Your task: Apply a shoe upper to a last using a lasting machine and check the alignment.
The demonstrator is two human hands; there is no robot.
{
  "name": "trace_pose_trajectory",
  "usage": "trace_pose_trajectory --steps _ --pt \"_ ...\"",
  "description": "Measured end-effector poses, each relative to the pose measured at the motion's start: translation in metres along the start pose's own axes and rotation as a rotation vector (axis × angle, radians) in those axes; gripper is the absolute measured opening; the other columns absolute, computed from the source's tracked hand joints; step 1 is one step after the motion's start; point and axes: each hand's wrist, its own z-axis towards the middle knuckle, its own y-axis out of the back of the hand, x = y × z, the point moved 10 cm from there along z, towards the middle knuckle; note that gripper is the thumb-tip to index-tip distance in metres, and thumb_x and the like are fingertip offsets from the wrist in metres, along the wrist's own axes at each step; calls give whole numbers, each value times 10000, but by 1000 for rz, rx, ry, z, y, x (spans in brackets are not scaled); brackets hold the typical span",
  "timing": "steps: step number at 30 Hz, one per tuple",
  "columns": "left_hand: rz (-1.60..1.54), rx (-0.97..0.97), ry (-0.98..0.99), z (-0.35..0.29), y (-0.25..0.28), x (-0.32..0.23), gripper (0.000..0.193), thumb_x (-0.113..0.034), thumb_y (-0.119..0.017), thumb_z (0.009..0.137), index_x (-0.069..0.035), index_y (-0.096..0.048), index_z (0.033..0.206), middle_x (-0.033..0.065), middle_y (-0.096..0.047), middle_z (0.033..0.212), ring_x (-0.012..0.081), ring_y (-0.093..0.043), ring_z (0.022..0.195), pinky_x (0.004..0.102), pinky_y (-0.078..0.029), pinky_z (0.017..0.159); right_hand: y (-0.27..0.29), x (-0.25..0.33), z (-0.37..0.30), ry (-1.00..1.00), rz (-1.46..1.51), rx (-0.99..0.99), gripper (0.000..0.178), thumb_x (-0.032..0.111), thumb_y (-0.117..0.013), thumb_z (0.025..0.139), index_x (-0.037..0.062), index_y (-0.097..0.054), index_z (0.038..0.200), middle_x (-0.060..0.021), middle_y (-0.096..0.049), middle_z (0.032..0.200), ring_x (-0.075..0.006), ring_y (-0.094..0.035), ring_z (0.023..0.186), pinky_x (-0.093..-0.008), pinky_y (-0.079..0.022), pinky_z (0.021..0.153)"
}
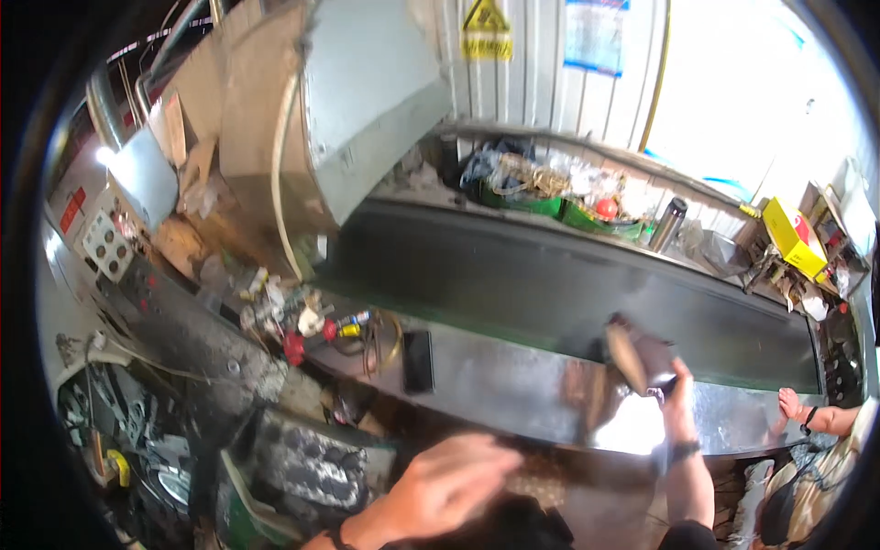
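My right hand point(679, 401) grips a dark brown shoe point(649, 356) by its near end and holds it up over the metal ledge point(513, 376) along the belt. The shoe's long tan sole faces left. My left hand point(449, 481) is smeared by motion, in front of the ledge's near edge. Its fingers look stretched out, with nothing in them. A black phone point(418, 361) lies on the ledge, beyond that hand.
Behind the ledge runs a dark conveyor belt point(532, 280) from a grey metal hood point(376, 82). Green bins point(600, 220) of scraps, a steel flask point(669, 225) and a yellow box point(794, 236) line its far side. Another person's hand point(790, 403) rests at the right edge.
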Motion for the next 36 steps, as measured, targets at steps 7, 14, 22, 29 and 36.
trace_pose_trajectory --steps 7,14,22,29,36 --pt "-54 -230 -464 60 -7 -123 129 -100 -712 875 -30 -711 984 95 -617 851 192 -599 690 391 -605 746 142 17 115 358 -190 14 459 185 -608 1009 -30 -473 1391 -215 -527 1423 -383 -540 1324 -521 -482 1071" --pt "-341 57 -443 89 12 -89 73 -51 -694 873 -23 -684 807 89 -618 797 184 -536 586 432 -639 761 -34 -48 13 183 -355 -54 558 37 -566 1002 -24 -389 1528 -248 -641 1280 -255 -707 991 -339 -602 886" --pt "-255 210 152 73 -1 63 188 -60 -565 973 20 -736 974 111 -730 788 283 -724 732 402 -598 766 -1 -62 -11 303 -452 -29 542 132 -628 1018 37 -443 1519 -196 -650 1258 -221 -695 973 -335 -583 861" --pt "361 65 502 -86 16 314 417 -153 -706 911 -5 -633 1294 206 -700 1149 396 -680 1045 458 -529 969 -53 -131 -44 593 -1302 266 669 146 -744 875 -11 -486 1472 -180 -679 1141 -232 -665 958 -351 -540 813" --pt "602 239 649 -139 13 388 1144 -426 -816 795 28 -138 1598 398 -275 1558 521 -236 1477 551 -229 1224 -27 -222 -22 669 -2089 341 1032 403 -812 767 -101 -314 1517 -308 -464 1474 -424 -449 1368 -491 -270 1200"
